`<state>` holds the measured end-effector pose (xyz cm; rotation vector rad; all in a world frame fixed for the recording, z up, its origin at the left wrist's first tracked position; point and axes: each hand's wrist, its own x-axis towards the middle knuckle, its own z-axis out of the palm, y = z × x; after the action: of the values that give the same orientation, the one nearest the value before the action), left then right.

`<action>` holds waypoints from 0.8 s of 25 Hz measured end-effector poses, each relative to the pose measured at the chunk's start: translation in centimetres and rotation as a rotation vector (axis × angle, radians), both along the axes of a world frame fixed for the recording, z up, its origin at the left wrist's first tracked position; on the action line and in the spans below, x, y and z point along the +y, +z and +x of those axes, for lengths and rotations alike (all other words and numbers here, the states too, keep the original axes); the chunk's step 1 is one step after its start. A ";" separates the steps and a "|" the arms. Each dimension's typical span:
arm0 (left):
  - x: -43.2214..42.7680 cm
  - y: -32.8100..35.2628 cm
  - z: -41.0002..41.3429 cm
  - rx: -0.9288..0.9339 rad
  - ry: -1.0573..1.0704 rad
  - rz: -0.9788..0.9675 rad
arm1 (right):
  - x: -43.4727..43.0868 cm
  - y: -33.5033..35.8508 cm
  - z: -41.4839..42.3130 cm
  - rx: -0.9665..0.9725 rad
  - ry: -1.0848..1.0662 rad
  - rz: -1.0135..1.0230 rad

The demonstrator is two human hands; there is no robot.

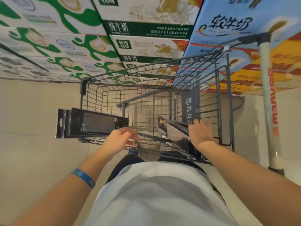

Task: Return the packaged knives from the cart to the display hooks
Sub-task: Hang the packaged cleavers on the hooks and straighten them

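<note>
Head view, looking straight down into the grey wire shopping cart (146, 95). A flat black packaged knife with a clear window (91, 123) lies across the cart's left rim, its hang-tab end poking out over the beige floor (32, 111). The left hand (121, 139) sits just beside its near end, fingers loose and apart; whether they touch it, I cannot tell. The right hand (201, 132) is inside the cart, fingers curled over the top edge of a second black knife package with a gold label (175, 129), which stands tilted against the right side. Stacked milk cartons (146, 30) rise beyond.
</note>
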<state>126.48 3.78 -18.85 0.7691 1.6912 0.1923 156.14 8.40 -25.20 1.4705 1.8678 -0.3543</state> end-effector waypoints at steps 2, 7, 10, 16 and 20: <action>1.0 0.1 -1.4 -0.005 -0.032 0.001 | 0.5 0.4 -0.6 -0.037 -0.092 -0.018; 2.9 -0.6 -5.0 0.097 -0.224 -0.081 | 0.7 0.0 -2.5 -0.105 -0.151 -0.065; 2.7 -1.0 -6.1 0.108 -0.225 -0.153 | 2.0 -0.1 -2.8 -0.137 -0.190 -0.215; 1.0 -1.4 -5.5 0.063 -0.229 -0.143 | 2.7 0.6 -3.0 -0.081 -0.195 -0.236; 1.4 -1.8 -4.0 0.055 -0.223 -0.129 | 3.0 2.0 -3.2 0.132 -0.307 -0.126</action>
<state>122.50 5.17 -20.62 0.8653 1.6380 -0.0927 152.91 11.45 -23.22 1.6824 1.6834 -0.7172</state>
